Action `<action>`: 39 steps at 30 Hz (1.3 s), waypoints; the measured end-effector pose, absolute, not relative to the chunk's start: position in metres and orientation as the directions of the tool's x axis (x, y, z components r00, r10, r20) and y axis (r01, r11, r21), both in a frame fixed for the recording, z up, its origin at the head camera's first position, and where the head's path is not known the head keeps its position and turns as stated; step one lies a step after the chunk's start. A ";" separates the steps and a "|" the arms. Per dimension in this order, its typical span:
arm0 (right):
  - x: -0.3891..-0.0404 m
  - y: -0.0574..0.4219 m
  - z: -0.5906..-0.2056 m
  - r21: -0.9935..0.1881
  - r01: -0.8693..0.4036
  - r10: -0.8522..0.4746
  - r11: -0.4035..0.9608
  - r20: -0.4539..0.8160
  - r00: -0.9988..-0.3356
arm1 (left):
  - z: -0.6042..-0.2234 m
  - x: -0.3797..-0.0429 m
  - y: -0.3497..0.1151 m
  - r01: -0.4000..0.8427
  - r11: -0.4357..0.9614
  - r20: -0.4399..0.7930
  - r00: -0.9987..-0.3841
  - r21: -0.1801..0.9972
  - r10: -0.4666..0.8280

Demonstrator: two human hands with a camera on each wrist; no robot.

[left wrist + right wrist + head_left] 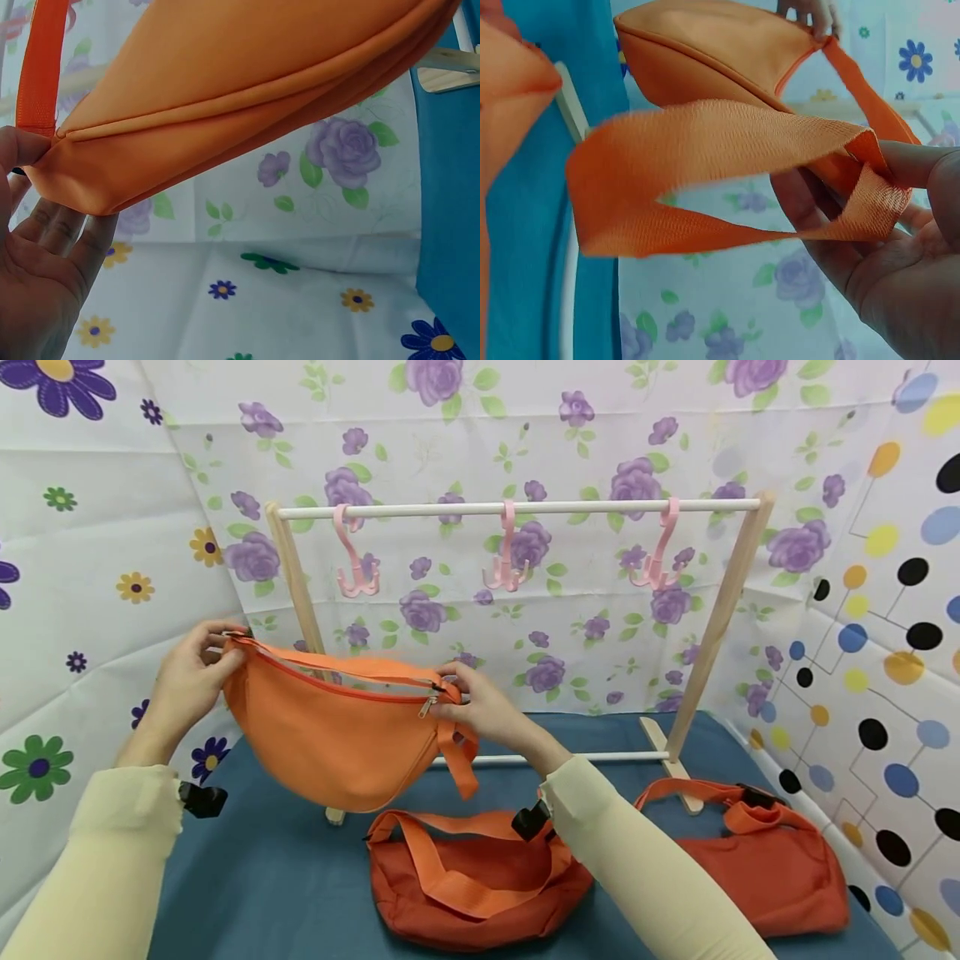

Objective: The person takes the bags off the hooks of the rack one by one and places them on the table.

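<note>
An orange waist bag [330, 739] is held up above the table, stretched between both hands. My left hand [191, 677] pinches its left end, where the strap joins, with the thumb in front and fingers behind. At the other end, near the zipper pull [427, 706], my right hand [491, 710] grips the bag's corner and strap. A loop of the orange strap [705, 146] hangs free beside the right hand in the right wrist view. The underside of the bag [247, 112] shows piped seams in the left wrist view.
A wooden rack with a white rail [435, 510] carries three pink hooks [507, 560]. Below lie a red-orange bag [465, 914] in the middle and another red-orange bag [787, 877] on the right, upon a blue cloth [247, 877]. Patterned cloth walls surround the table.
</note>
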State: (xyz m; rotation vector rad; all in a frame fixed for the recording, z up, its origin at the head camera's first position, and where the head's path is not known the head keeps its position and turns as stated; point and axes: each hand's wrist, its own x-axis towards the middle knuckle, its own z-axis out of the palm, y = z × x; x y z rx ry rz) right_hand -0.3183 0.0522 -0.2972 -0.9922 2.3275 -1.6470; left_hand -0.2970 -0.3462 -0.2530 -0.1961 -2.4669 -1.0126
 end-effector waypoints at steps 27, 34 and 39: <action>-0.261 0.007 -0.343 -0.980 -0.114 -0.604 -0.161 0.189 -0.774 | -0.313 -0.265 -0.401 0.286 0.548 0.402 -0.910 0.786 -0.102; -0.246 0.002 -0.355 -0.973 -0.083 -0.558 -0.216 0.193 -0.807 | -0.330 -0.263 -0.406 0.254 0.463 0.344 -0.932 0.849 -0.119; -0.236 -0.007 -0.362 -0.964 -0.019 -0.509 -0.265 0.157 -0.846 | -0.343 -0.259 -0.412 0.216 0.435 0.311 -0.937 0.874 -0.159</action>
